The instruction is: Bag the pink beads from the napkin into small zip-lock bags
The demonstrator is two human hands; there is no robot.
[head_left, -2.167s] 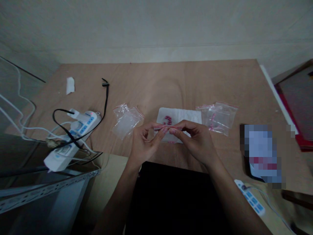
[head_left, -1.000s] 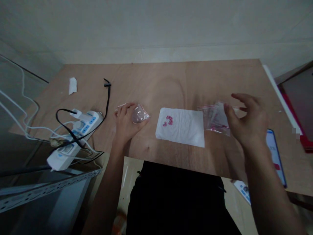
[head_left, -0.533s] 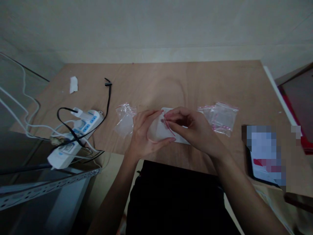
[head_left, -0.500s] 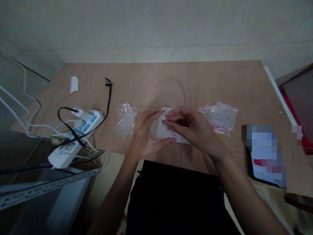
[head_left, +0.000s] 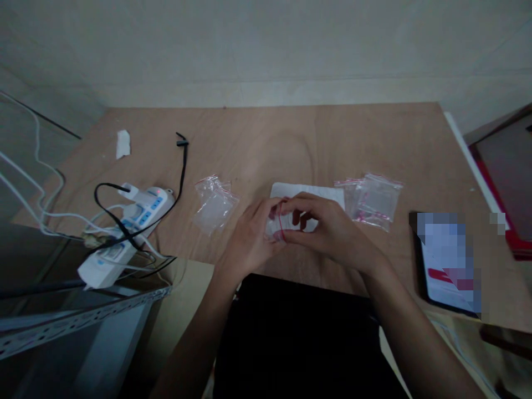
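Between my two hands is a small clear zip bag with a red line along its mouth. My left hand is closed on the bag's left side, covering much of it. With thumb and fingers, my right hand pinches the red-lined edge. Under and behind the hands lies a flat white sheet; my hands hide part of it. To the left rest a few clear bags. On the right, beside the sheet, is a group of clear bags with reddish edges, some holding small reddish bits too small to name.
A white power strip with plugs and tangled cables sits at the table's left edge. A black cable end and a white scrap lie behind it. A phone, partly blurred, lies at the right on the wooden table.
My hands have come closer together and turned the bag, so its red line now stands more upright. My right fingers have shifted along that edge. More of the white sheet shows behind.
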